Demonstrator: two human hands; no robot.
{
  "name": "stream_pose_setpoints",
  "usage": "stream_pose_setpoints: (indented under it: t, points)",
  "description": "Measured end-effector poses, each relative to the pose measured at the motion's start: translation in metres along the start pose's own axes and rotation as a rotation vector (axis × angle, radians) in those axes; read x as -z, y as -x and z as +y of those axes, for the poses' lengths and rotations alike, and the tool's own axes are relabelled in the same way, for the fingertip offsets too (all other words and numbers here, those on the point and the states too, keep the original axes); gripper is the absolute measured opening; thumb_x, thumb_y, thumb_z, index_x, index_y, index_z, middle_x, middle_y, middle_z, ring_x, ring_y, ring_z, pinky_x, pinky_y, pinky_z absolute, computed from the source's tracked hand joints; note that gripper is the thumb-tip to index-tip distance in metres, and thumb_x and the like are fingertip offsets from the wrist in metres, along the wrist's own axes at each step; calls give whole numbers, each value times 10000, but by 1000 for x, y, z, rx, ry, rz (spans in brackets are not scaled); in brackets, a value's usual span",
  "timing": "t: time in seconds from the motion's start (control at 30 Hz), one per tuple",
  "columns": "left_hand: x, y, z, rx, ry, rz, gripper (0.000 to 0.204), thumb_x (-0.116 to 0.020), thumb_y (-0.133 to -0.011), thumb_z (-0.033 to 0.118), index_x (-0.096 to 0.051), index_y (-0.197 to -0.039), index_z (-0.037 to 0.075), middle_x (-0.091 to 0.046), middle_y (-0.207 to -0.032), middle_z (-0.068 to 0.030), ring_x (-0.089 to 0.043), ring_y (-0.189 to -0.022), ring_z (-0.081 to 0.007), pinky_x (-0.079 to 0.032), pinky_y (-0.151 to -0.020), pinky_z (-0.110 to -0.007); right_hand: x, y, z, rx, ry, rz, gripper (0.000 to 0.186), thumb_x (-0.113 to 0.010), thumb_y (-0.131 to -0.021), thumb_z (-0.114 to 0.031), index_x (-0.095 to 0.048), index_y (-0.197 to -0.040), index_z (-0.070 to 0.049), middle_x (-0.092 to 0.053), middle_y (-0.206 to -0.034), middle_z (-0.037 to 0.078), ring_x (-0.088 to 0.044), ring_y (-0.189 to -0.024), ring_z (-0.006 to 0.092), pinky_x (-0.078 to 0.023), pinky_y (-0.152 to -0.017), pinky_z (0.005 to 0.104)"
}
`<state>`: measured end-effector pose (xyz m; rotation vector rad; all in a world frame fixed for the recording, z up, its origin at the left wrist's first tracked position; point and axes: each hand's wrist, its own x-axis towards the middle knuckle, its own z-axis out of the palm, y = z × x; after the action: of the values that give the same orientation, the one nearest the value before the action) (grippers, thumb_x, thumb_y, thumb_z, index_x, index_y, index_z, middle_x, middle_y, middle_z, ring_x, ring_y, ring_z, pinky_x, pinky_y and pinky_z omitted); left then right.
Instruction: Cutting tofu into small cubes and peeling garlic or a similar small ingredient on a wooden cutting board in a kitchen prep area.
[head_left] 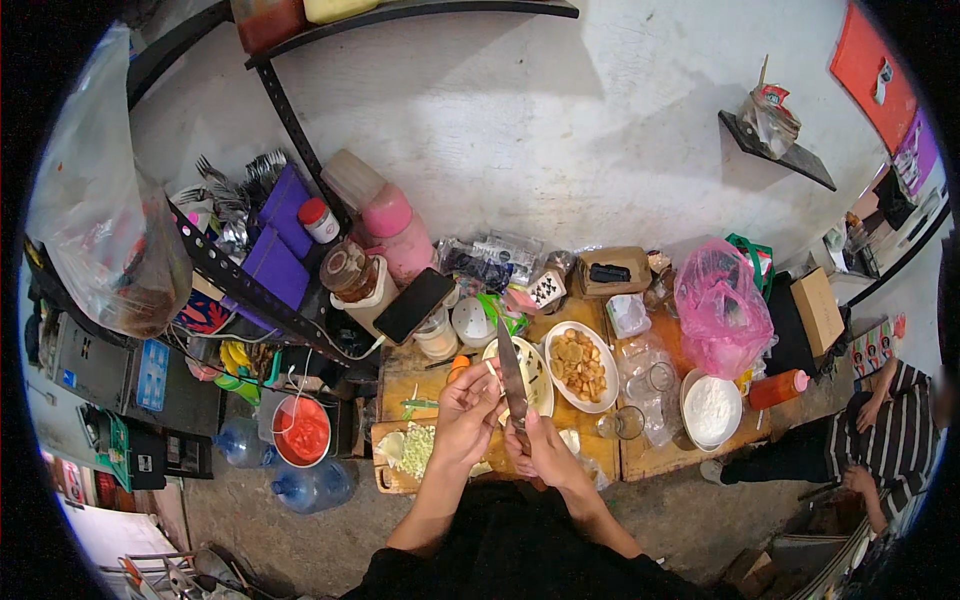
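My left hand point(472, 410) pinches a small pale piece of food point(491, 372) beside an upright knife blade point(512, 377). My right hand point(540, 452) is closed on that knife's handle, the blade pointing away from me. Behind both hands is a white oval plate point(542, 390) with pale and dark pieces. Left of them, chopped pale green vegetable point(410, 449) lies on a wooden board point(390, 478). An orange item point(458, 365) shows just past my left hand. To the right sits a dish of brown food chunks point(582, 365).
A white bowl of powder point(711, 408), orange bottle point(775, 390), pink bag point(722, 308) and glass point(630, 422) crowd the right. A phone point(413, 305), shelving and hanging bag point(105, 230) stand left. A seated person point(880, 450) is at far right. Water jugs point(310, 488) sit on the floor.
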<state>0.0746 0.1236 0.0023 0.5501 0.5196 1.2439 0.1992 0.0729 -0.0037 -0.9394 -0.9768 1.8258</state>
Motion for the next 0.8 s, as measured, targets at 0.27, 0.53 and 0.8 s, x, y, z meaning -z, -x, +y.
stream_pose_setpoints:
  t: [0.27, 0.53, 0.8]
  points:
    - [4, -1, -3, -16, 11, 30, 287, -550, -830, 43, -498, -1106, -14, -584, -1019, -83, -572, -914, -150, -494, -770, -276, -2, -3, 1, -11, -5, -5, 501, -207, -911, -500, -366, -743, -56, -303, -479, -12, -253, -358, 56, -234, -342, 199]
    - [6, -1, -6, 10, 17, 72, 276, -561, -822, 41, -507, -1089, -8, -585, -1011, -82, -578, -892, -151, -499, -759, -270, -1, -3, 5, -15, -5, -4, 521, -203, -899, -526, -364, -743, -56, -298, -478, -12, -250, -354, 57, -233, -340, 201]
    - [2, 1, -6, -3, 34, 76, 276, -557, -828, 52, -503, -1091, -15, -586, -1010, -91, -581, -878, -146, -503, -741, -263, -1, -2, 7, 7, 12, 9, 520, -220, -896, -529, -372, -760, -50, -300, -477, -6, -249, -355, 62, -227, -340, 207]
